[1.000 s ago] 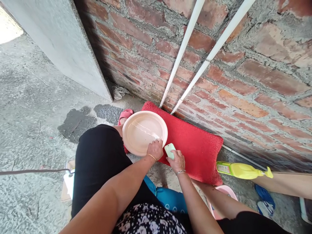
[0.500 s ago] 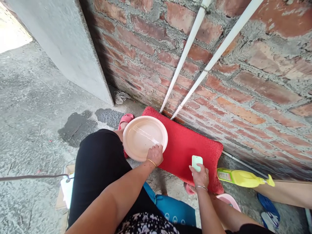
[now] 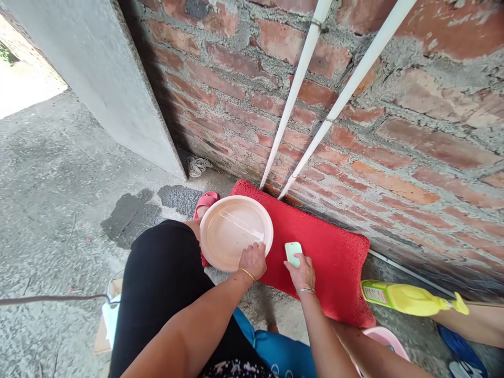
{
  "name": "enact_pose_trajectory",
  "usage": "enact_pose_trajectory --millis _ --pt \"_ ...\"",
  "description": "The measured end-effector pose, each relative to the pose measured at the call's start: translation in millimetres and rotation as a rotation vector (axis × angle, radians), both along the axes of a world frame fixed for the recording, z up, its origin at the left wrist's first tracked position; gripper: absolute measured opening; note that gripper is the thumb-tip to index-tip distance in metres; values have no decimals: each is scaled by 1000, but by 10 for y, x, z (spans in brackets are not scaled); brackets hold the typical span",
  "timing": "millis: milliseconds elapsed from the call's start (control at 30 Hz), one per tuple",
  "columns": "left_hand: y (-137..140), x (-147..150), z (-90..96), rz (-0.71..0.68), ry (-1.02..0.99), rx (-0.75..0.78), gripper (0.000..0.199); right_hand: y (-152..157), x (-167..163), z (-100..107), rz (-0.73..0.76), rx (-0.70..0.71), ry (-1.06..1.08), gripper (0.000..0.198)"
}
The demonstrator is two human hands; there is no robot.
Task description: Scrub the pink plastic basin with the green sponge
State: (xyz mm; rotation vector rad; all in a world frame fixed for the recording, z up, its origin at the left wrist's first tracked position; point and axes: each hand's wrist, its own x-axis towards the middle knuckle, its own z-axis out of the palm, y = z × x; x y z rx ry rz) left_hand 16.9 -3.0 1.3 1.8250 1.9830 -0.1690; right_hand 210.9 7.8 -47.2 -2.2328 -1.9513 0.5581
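Observation:
A wide pale pink basin point(image 3: 220, 236) with clear water in it stands at the left end of a red mat point(image 3: 331, 257). My left hand point(image 3: 253, 261) is closed over the basin's near right rim. In my right hand point(image 3: 301, 272) is a pale green block point(image 3: 293, 252), flat and rectangular with rounded corners, gripped between thumb and fingers just above the mat. Its underside is hidden, so I cannot tell its exact kind.
A yellow pump bottle point(image 3: 409, 298) lies right of the mat, near a small pink basin point(image 3: 388, 338) and a blue slipper point(image 3: 459, 341). Two white pipes point(image 3: 295, 100) run down the brick wall point(image 3: 394, 184). A crumpled cloth point(image 3: 198, 166) lies by the grey slab point(image 3: 134, 105).
My right hand has moved left along the mat toward the large basin, carrying the green block. My left hand stays on the basin's rim. The view has shifted slightly.

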Motion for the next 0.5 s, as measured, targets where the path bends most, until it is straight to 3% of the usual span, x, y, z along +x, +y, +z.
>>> enact_pose_trajectory --millis 167,267,367,500 --pt "-3 -6 -12 -4 10 8 32 -171 729 32 -344 -51 -9 52" --pt "-1 -6 -4 1 19 1 32 -238 950 77 -463 -56 -6 55" --pt "-2 -7 4 -5 21 0 32 -199 790 103 -435 -5 51 53" --pt "-8 -8 -8 -4 6 9 31 -4 182 104 -186 44 105 45"
